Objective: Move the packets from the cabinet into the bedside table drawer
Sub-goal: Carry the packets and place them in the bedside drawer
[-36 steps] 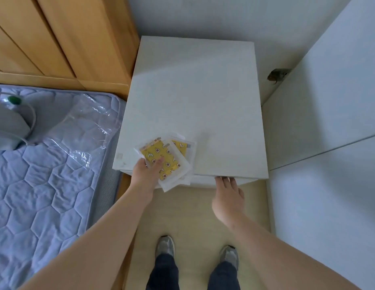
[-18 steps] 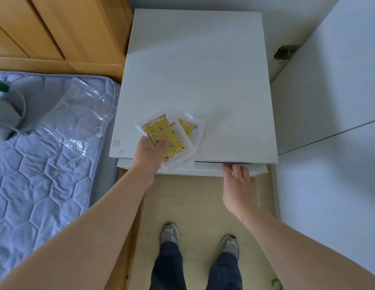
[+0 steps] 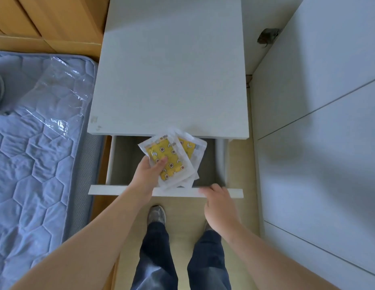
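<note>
My left hand grips a small stack of clear packets with yellow patterned inserts, thumb on top, and holds them over the open drawer of the white bedside table. The drawer is pulled out toward me and its grey inside shows nothing else. My right hand sits at the drawer's white front panel, fingers curled over its top edge near the right end; the fingertips are blurred.
A bed with a blue quilted mattress and a crumpled clear plastic bag lies to the left. Wooden panels stand behind it. White cabinet doors line the right side. My legs and shoes stand on the wooden floor.
The drawer has gone from nearly closed to pulled out, drawn by my right hand. My left hand has brought the packets from above the table top down over the open drawer.
</note>
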A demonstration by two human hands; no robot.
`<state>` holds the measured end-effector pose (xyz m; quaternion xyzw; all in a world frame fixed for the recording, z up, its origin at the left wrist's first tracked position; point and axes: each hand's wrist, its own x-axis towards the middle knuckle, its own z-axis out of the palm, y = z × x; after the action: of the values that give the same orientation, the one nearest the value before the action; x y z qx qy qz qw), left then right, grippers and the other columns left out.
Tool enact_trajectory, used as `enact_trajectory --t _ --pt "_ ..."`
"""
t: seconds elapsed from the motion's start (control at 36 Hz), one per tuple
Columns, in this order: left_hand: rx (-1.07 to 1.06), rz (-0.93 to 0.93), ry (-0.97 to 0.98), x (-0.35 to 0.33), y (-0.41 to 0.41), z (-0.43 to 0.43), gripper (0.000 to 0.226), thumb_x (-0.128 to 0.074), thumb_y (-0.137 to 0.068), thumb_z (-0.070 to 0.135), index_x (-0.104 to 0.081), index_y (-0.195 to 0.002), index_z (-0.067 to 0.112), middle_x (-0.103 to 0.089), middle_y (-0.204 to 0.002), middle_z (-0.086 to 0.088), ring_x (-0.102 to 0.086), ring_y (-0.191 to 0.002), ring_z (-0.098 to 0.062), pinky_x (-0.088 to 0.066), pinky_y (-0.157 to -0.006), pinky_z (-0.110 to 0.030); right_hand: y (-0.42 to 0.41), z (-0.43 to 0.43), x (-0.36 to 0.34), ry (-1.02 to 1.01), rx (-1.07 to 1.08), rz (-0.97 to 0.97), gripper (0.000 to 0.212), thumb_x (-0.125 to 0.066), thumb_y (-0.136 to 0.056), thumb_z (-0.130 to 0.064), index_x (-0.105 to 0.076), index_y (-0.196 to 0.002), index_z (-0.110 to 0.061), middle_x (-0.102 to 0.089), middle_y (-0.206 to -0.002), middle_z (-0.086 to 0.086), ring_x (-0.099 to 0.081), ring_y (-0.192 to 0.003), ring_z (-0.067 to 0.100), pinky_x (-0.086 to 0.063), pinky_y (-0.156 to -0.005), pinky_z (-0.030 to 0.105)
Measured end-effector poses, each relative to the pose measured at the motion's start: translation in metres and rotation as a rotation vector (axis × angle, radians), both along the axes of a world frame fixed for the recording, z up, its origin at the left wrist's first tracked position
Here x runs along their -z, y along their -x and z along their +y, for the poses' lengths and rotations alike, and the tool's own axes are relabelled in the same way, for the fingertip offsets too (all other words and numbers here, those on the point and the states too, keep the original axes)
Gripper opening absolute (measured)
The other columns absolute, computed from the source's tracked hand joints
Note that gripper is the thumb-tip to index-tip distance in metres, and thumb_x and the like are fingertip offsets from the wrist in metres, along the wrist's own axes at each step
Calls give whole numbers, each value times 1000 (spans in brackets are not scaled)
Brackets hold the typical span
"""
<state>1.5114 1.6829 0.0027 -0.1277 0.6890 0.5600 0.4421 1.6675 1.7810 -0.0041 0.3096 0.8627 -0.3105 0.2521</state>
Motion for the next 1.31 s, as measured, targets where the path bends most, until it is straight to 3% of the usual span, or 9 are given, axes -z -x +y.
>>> enact_trajectory --t 0.25,0.31,0.36,0.42,0.58,0.81,0.94,1.17,1.31 --pt "41 -64 160 15 -26 -10 9 -56 -92 21 -58 -100 25 -68 -105 1 -64 -100 -22 -49 -95 -48 -2 7 9 347 652 184 22 -36 -100 -20 -55 -110 -19 -60 -113 3 -56 -106 19 -42 -80 21" --pt "53 -71 174 17 -30 -11 12 -57 -92 22 -59 -103 23 -68 -106 0 -65 -100 -22 -50 -94 -47 6 7 8 478 777 218 14 -36 -100 -32 -46 -105 -26 -57 -106 -5 -56 -105 18 -46 -91 30" --pt "87 -71 182 18 -33 -12 16 -57 -92 21 -58 -108 20 -68 -106 0 -65 -98 -21 -52 -91 -44 13 6 10 597 848 220 20 -38 -98 -41 -45 -111 -27 -58 -106 -8 -58 -104 15 -48 -96 38" --pt "146 -53 190 18 -36 -12 18 -60 -90 21 -57 -108 17 -69 -105 0 -66 -94 -18 -54 -83 -39 19 5 10 717 919 214 31 -44 -96 -44 -43 -121 -27 -61 -108 -6 -61 -100 12 -53 -85 33" --pt "318 87 224 10 -45 -12 26 -72 -81 18 -50 -95 18 -66 -94 0 -66 -83 -14 -54 -67 -28 29 0 9 828 935 299 43 -65 -88 -23 -44 -125 -20 -63 -109 -7 -64 -90 2 -53 -61 15" --pt "378 27 249 18 -35 -23 36 -73 -79 19 -45 -102 19 -64 -97 2 -67 -86 -14 -55 -69 -29 37 -9 23 753 952 228 39 -72 -81 -12 -51 -114 -16 -66 -106 -1 -66 -89 11 -57 -67 27" --pt "242 -16 228 28 -26 -38 7 -46 -97 29 -44 -103 25 -65 -98 2 -67 -84 -15 -53 -67 -25 47 -16 38 785 1005 194 33 -70 -83 -12 -52 -110 -15 -66 -102 0 -66 -85 13 -55 -65 27" --pt "224 20 300 65 -4 -61 72 -61 -89 7 -22 -143 34 -55 -120 2 -60 -94 -13 -54 -74 -31 73 -39 75 801 951 115 17 -64 -88 -12 -53 -95 -23 -63 -88 -10 -61 -75 3 -48 -55 17" --pt "243 54 381 95 10 -70 70 -66 -85 8 -31 -142 29 -57 -115 3 -58 -90 -11 -52 -71 -30 88 -56 109 807 996 57 17 -63 -88 -7 -53 -97 -18 -62 -86 -7 -61 -73 5 -48 -55 18"
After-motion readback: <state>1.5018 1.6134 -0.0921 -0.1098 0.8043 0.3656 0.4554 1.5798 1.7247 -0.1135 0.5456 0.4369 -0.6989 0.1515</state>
